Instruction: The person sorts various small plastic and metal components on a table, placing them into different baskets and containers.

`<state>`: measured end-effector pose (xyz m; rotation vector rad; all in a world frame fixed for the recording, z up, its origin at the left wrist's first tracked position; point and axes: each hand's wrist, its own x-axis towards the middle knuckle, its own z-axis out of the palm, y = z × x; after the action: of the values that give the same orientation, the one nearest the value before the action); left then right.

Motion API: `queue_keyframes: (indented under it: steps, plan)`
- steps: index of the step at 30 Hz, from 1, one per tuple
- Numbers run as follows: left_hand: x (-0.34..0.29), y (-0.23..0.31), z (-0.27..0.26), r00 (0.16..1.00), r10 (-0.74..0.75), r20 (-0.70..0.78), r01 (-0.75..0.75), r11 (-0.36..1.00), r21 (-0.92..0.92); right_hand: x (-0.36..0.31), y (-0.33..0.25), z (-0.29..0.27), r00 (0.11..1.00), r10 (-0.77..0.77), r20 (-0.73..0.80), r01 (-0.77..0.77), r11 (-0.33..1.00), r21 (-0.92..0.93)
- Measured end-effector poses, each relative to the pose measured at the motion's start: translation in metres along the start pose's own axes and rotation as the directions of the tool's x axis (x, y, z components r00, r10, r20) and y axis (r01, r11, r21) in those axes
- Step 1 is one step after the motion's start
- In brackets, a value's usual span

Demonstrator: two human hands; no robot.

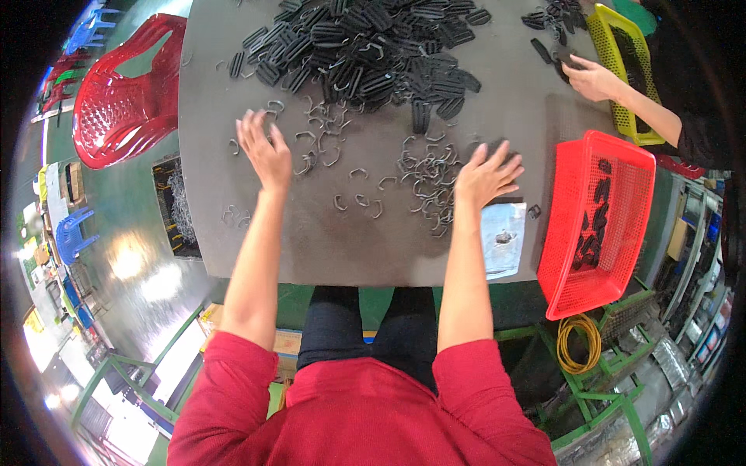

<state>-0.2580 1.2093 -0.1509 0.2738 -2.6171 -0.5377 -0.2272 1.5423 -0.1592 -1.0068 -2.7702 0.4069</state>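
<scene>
My left hand (266, 152) is open over the grey table (311, 248), fingers spread, beside a scatter of small curved metal hooks (330, 124). My right hand (486, 180) is also open, its fingers fanned out at the right edge of a denser heap of C-shaped metal hooks (427, 175). Nothing shows in either hand, though the palms are hidden. Beyond them lies a large pile of black ridged oblong pieces (365, 46), some with metal hooks showing among them. Below my right hand, a pale blue sheet (501, 248) carries a small dark patch.
A red basket (553, 233) holding black pieces stands at the table's right edge. Farther right, a co-worker's hand (594, 80) touches black pieces near a yellow basket (618, 62). A red plastic chair (116, 101) and a dark crate of metal pieces (180, 206) flank the left side.
</scene>
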Motion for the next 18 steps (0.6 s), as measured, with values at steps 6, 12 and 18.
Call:
queue_keyframes:
  steps: [6, 12, 18]
  plan:
    - [0.026, -0.032, 0.036, 0.947, 0.163, 0.277, -0.206, 0.969, 0.134, -0.059, -0.050, 0.033, 0.982, -0.159, -0.105, 0.160, 0.987, 0.000]
    - [-0.018, 0.007, 0.008, 0.793, 0.410, 0.450, -0.293, 0.905, -0.307, -0.148, -0.125, 0.032, 0.888, -0.453, 0.080, 0.406, 0.854, 0.326]
    - [0.008, 0.022, 0.021, 0.780, 0.489, 0.391, -0.353, 0.859, -0.371, -0.121, -0.154, 0.043, 0.830, -0.557, -0.003, 0.519, 0.771, 0.370]
